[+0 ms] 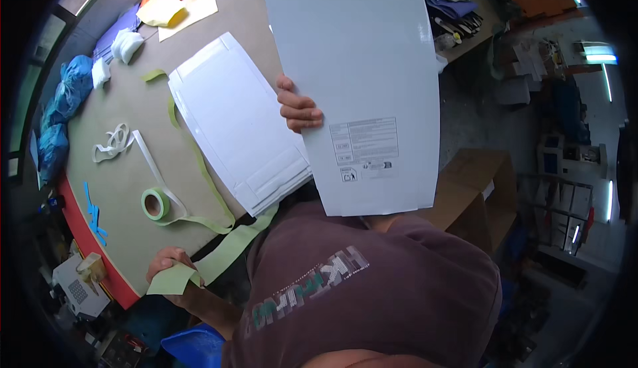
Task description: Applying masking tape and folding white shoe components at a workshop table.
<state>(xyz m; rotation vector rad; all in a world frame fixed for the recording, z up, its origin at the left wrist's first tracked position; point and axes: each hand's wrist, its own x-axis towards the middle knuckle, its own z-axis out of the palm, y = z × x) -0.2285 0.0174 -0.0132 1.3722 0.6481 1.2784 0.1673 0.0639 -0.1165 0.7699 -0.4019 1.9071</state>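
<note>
My right hand [299, 110] grips the left edge of a large grey flat sheet [362, 82] with a printed label near its lower edge, held up over the table. The arm behind it is hidden. My left hand [169, 266] pinches the end of a wide light-green tape strip [229, 248] at the table's near edge. That strip runs back along the table to a green tape roll [155, 204]. A white flat bag [239, 128] lies on the brown table [133, 112] between my hands, partly under the grey sheet.
A loose white strip [118, 142] lies left of the bag. Blue bags [65, 95], white bundles and yellow and orange items sit at the table's far left. A cardboard box [480, 195] stands on the floor to the right, shelves beyond it.
</note>
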